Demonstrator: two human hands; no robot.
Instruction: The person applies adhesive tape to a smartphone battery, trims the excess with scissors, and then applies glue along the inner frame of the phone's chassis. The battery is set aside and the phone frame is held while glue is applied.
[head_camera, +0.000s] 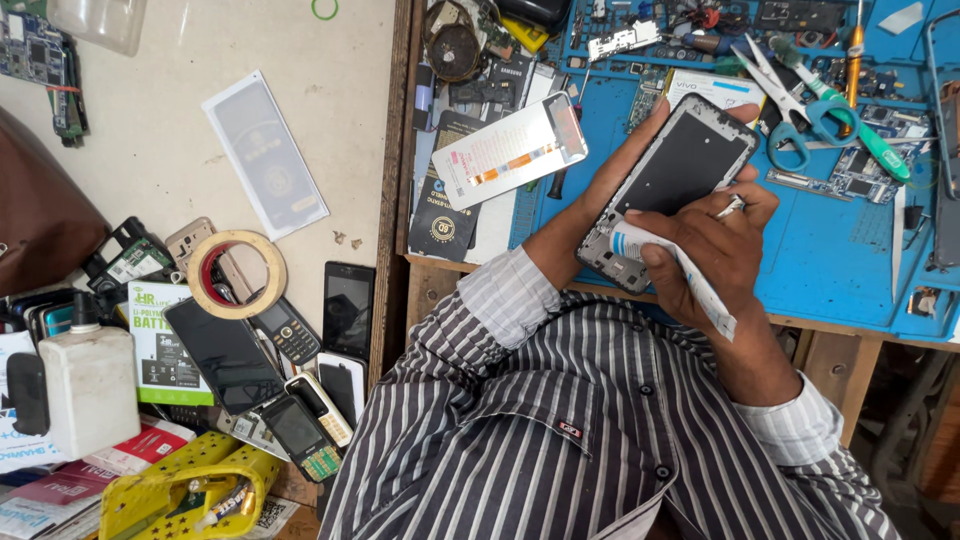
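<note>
Over the blue worktop (830, 250), left hand (610, 185) clamps a flat, matte-dark phone frame (672, 190), long axis tilted, top end pointing up-right. Right hand (715, 245) squeezes a soft white tube (680, 272) against its lower end.

The left hand (610, 185) lies mostly hidden behind the phone frame (672, 190), only fingertips showing at its 12 and 3 o'clock edges. The right hand (715, 245) covers the frame's 5 o'clock corner. At 9 o'clock, the white bottle (88, 385) hides part of the counter (160, 150), and the picture's edge cuts the brown bag (40, 215)
</note>
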